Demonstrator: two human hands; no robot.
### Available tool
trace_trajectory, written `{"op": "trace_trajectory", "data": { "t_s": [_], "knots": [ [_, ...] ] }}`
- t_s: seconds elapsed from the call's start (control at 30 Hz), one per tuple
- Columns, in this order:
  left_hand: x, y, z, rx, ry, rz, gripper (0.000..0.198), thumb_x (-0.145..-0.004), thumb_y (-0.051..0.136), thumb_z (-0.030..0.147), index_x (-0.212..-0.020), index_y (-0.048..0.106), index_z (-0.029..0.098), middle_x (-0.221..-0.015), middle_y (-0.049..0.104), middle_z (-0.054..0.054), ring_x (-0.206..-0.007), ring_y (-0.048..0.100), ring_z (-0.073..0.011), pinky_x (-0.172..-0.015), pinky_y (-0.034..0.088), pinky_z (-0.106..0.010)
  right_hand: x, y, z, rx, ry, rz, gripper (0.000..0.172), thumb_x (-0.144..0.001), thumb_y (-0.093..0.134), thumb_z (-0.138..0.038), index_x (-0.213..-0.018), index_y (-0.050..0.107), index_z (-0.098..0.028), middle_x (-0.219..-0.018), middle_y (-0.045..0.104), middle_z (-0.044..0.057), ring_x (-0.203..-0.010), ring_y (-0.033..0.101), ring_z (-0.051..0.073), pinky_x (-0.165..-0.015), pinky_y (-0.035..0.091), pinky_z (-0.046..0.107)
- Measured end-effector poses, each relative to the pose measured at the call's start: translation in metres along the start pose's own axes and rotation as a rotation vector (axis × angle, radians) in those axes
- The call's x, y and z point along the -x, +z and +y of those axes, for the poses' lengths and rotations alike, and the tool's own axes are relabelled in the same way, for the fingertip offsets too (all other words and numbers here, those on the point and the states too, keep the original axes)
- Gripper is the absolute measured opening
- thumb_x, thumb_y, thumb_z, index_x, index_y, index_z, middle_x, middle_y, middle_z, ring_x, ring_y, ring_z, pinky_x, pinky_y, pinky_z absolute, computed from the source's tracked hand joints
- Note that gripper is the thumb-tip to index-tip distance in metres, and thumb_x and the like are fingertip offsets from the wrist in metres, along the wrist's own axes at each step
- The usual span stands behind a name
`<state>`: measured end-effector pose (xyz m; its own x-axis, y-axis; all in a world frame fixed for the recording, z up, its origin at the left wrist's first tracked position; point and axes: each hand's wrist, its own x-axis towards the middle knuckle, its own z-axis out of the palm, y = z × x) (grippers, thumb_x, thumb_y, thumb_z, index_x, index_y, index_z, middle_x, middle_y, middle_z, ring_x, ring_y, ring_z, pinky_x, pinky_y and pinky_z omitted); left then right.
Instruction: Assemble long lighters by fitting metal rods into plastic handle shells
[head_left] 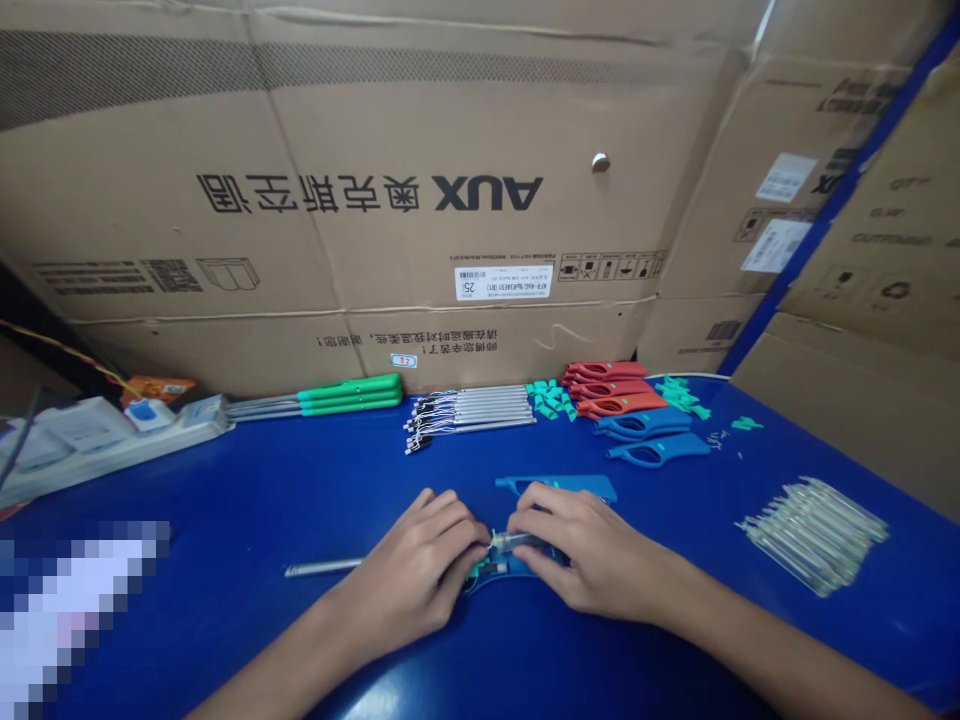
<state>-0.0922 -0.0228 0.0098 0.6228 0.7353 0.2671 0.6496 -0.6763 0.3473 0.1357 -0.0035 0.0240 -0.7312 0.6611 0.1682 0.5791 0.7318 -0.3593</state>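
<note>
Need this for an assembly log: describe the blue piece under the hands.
The blue piece looks like a plastic lighter-handle shell. It lies flat on the blue table and is mostly hidden. A thin metal tube sticks out leftward, and a small green part shows at its near edge. The left hand and right hand both pinch it.

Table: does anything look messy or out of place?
Green pieces lie scattered beside the red handles, some strays apart; other parts sit in neat bundles. The box behind stands upside down, its print inverted. The left hand and right hand hold a blue handle.
</note>
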Motion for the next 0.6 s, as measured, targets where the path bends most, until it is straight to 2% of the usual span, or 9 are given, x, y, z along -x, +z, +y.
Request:
{"op": "trace_trajectory", "data": {
  "t_s": [0.17, 0.3, 0.43, 0.5, 0.6],
  "knots": [
    [0.001, -0.001, -0.001, -0.010, 0.013, -0.004, 0.020, -0.097, 0.039, 0.014, -0.093, 0.058, 0.020, -0.087, 0.061, -0.002, -0.084, 0.053, -0.0174, -0.085, 0.040, -0.035, 0.001, -0.002, 0.001, 0.035, -0.010, -0.010, 0.019, -0.095, 0.047, -0.026, -0.106, 0.062, -0.021, -0.104, 0.059, 0.005, -0.089, 0.057, 0.017, -0.071, 0.038, 0.030],
    [-0.001, 0.001, 0.002, -0.042, 0.003, 0.028, 0.019, -0.095, 0.040, 0.018, -0.091, 0.058, 0.019, -0.084, 0.060, -0.003, -0.081, 0.053, -0.0176, -0.086, 0.041, -0.036, 0.000, -0.003, -0.001, 0.065, -0.033, -0.010, 0.017, -0.094, 0.049, -0.026, -0.104, 0.061, -0.020, -0.103, 0.059, 0.004, -0.087, 0.057, 0.017, -0.071, 0.038, 0.029],
    [-0.003, 0.002, 0.006, -0.071, 0.008, 0.024, 0.019, -0.092, 0.040, 0.017, -0.085, 0.058, 0.018, -0.080, 0.059, -0.004, -0.079, 0.052, -0.0185, -0.084, 0.042, -0.037, -0.003, -0.011, 0.009, 0.230, -0.059, -0.047, 0.018, -0.092, 0.048, -0.016, -0.104, 0.062, -0.018, -0.102, 0.059, 0.006, -0.077, 0.057, 0.015, -0.062, 0.036, 0.028],
    [-0.002, 0.000, 0.006, -0.084, 0.020, 0.022, 0.019, -0.091, 0.040, 0.016, -0.082, 0.057, 0.018, -0.078, 0.058, -0.003, -0.077, 0.052, -0.0185, -0.085, 0.043, -0.038, -0.003, -0.021, 0.022, 0.321, 0.006, -0.007, 0.024, -0.088, 0.046, -0.009, -0.104, 0.062, -0.015, -0.101, 0.059, 0.008, -0.072, 0.056, 0.015, -0.061, 0.037, 0.028],
    [0.000, -0.001, 0.002, -0.083, 0.020, 0.038, 0.020, -0.092, 0.040, 0.017, -0.084, 0.058, 0.019, -0.080, 0.059, -0.003, -0.077, 0.054, -0.0172, -0.088, 0.042, -0.038, 0.005, -0.045, 0.046, 0.305, 0.149, 0.183, 0.022, -0.090, 0.046, -0.014, -0.104, 0.063, -0.014, -0.100, 0.059, 0.010, -0.081, 0.058, 0.018, -0.070, 0.043, 0.030]
  ]
}}
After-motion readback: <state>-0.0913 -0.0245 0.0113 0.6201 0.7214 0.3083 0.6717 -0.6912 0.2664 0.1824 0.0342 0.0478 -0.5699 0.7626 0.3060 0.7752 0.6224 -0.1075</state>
